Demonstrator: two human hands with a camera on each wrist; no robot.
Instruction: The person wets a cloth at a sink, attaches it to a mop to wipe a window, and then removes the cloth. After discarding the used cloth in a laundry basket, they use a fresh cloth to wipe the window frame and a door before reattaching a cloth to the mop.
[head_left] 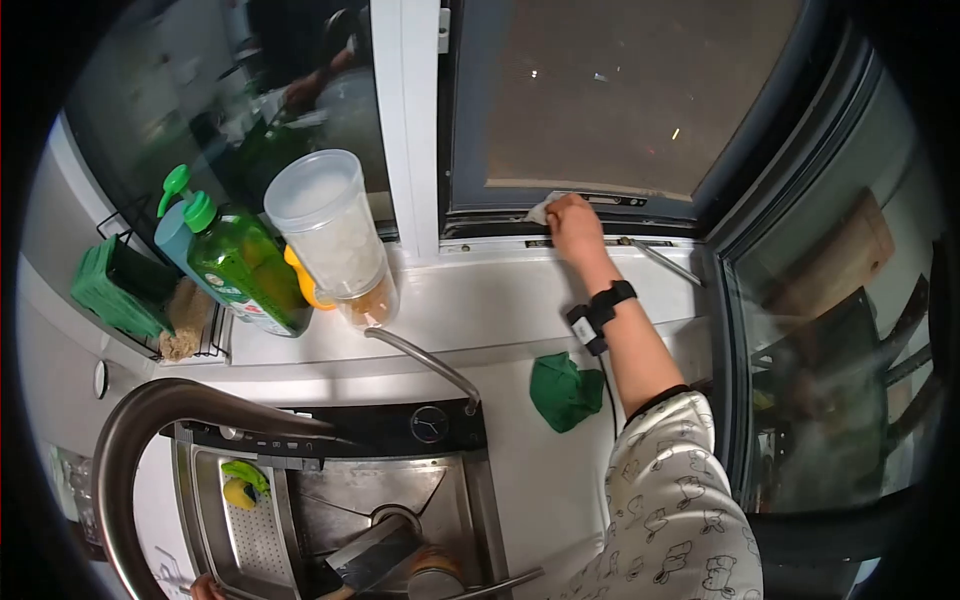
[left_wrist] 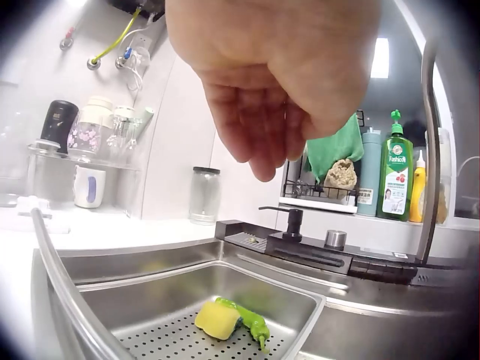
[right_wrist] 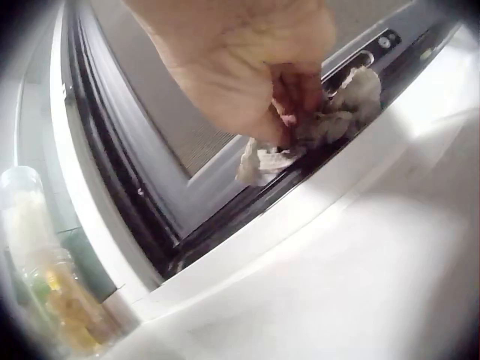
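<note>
At the window, my right hand pinches a crumpled white tissue. In the right wrist view the tissue sticks out on both sides of the curled fingers, down at the dark window track. My left hand hangs over the sink side with loosely bent fingers and nothing in them. Only a bit of it shows at the bottom edge of the head view. Below it, a yellow sponge and a green pepper lie in the perforated sink basket.
A green cloth lies on the counter by the right forearm. On the sill stand a green soap bottle and a clear lidded container. The curved faucet arches over the sink. An open window pane stands at right.
</note>
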